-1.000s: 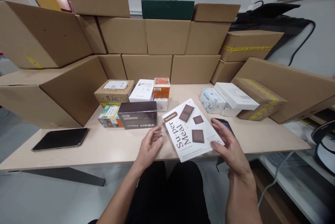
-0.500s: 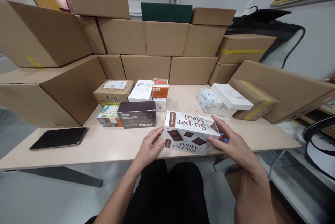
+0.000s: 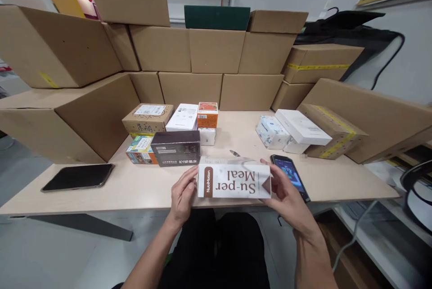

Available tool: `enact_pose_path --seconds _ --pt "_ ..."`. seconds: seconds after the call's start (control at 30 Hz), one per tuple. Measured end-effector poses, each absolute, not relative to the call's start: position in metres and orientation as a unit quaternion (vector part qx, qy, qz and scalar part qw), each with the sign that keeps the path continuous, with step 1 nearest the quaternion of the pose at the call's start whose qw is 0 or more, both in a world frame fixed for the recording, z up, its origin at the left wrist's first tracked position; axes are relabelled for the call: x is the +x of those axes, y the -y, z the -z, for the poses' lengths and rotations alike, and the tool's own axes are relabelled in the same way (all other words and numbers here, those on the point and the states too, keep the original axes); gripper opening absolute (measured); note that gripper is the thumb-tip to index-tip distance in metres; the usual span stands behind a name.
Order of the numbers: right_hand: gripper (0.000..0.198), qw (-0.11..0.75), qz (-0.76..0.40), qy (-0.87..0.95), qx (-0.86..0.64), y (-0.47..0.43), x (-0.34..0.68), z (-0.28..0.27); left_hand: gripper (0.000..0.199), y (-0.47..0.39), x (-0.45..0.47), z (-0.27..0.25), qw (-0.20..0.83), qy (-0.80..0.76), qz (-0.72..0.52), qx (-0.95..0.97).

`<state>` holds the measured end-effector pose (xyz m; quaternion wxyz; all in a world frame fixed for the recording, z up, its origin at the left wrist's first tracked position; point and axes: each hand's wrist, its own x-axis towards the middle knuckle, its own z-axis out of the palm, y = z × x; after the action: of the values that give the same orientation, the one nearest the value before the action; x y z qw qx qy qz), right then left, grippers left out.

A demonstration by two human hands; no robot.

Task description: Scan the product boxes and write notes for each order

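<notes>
A white food carton printed "Su-per Meal" and "NutriMotion" is held between my two hands above the table's front edge, its lettering upside down to me. My left hand grips its left end, fingers closed against the side. At the opposite end my right hand is wrapped round the corner, with the thumb underneath hard to make out. Just right of that hand a phone with a lit screen lies on the table, partly covered by the fingers. Behind the carton lies a small pen-like object.
A dark box, a colourful box, a labelled brown parcel and an orange box cluster at left. White boxes and a taped parcel stand right. A black tablet lies far left. Large cartons wall the back.
The carton has moved left and towards me and has been tipped, so a different face shows. Both hands moved with it, uncovering the lit phone and the pen-like object.
</notes>
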<state>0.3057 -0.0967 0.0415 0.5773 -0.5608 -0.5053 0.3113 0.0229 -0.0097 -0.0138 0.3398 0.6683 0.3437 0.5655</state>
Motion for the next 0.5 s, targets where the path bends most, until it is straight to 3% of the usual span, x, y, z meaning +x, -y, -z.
enact_pose_path --seconds 0.2,0.3,0.5 --pt "0.077 0.504 -0.398 0.542 -0.542 0.136 0.302 -0.010 0.053 0.014 0.024 0.015 0.318 -0.324 -0.542 0.707" --pt "0.061 0.493 -0.366 0.518 -0.595 0.145 0.298 -0.005 0.045 0.019 0.025 0.015 0.275 -0.332 -0.488 0.759" --pt "0.052 0.445 -0.321 0.529 -0.647 0.141 0.305 -0.010 0.057 0.022 0.026 0.016 0.197 -0.317 -0.445 0.814"
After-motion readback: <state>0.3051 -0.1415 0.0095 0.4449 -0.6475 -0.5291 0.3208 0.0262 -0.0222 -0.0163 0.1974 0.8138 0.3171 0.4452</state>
